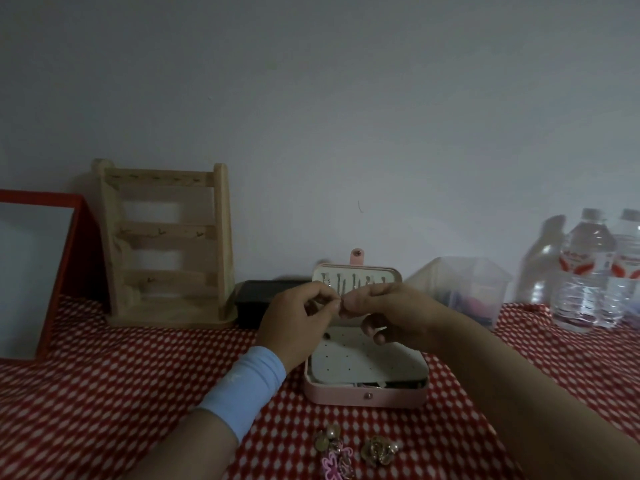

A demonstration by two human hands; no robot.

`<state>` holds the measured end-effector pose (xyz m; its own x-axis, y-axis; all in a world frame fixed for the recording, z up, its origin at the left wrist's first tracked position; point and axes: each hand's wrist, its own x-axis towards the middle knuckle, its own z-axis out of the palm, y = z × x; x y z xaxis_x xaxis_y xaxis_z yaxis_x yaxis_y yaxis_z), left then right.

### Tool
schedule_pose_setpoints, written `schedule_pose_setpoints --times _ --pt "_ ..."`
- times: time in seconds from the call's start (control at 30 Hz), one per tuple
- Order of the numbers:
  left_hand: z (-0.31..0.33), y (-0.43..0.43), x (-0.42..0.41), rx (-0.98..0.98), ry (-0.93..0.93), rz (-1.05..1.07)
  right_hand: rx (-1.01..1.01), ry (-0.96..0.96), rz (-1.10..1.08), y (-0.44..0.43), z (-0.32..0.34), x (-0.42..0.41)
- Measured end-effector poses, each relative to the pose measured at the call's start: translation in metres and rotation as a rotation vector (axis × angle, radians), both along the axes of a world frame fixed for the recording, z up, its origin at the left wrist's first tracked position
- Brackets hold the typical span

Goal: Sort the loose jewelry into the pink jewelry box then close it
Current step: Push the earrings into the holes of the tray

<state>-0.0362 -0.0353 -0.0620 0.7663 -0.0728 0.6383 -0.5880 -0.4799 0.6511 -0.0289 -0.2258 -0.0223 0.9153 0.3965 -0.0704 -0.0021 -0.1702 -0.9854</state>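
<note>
Hands at work over the open pink jewelry box (346, 394), seen from the person's side of the table. The box sits on the red-and-white dotted cloth (104, 393), its lid (358, 276) raised at twelve o'clock with a row of thin pieces hanging inside it, and a white perforated panel (360, 362) lying across the base. The left hand (298, 323) and right hand (398, 317) meet fingertip to fingertip above the panel, both pinching a small piece of jewelry (337, 303) too tiny to identify; it may be an earring being readied for the holes. The step in hand appears to be fitting one piece, with sorting far from done: a pile of loose jewelry (349, 448) waits at six o'clock of the box. The next move probably calls for a fine, steady lowering onto the panel. A wooden jewelry stand (166, 244) stands at ten o'clock, water bottles (588, 271) at two o'clock.
</note>
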Motion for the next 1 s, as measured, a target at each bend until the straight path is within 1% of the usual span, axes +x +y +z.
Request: schedule_pose_setpoints --times 0.07,0.13,0.2,0.27,0.37,0.4,0.43,0.57,0.77,1.0 --pt "0.001 -0.002 -0.001 -0.01 -0.001 -0.01 0.005 0.022 0.005 -0.003 0.001 0.0" --pt "0.0 -0.003 0.0 0.024 -0.009 -0.014 -0.073 -0.052 -0.041 -0.006 0.003 0.0" --pt "-0.003 0.0 0.001 0.109 0.0 -0.001 -0.211 -0.23 -0.127 -0.007 0.003 0.0" --pt "-0.008 0.005 0.003 0.237 0.006 0.033 -0.341 -0.384 -0.168 -0.005 0.001 0.001" --pt "-0.013 0.011 0.005 0.419 -0.046 0.057 -0.703 -0.545 -0.188 0.001 -0.006 0.003" --pt "-0.014 0.012 0.006 0.45 -0.067 0.065 -0.787 -0.588 -0.194 0.002 -0.009 0.003" --pt "-0.015 0.012 0.006 0.468 -0.089 0.075 -0.825 -0.614 -0.197 0.003 -0.011 0.004" --pt "-0.019 0.013 0.009 0.453 -0.11 0.105 -0.865 -0.691 -0.184 0.005 -0.016 0.007" --pt "-0.023 0.015 0.01 0.458 -0.06 0.082 -0.83 -0.772 -0.154 0.004 -0.025 0.014" --pt "-0.024 0.016 0.01 0.465 -0.061 0.069 -0.784 -0.826 -0.154 0.005 -0.031 0.018"
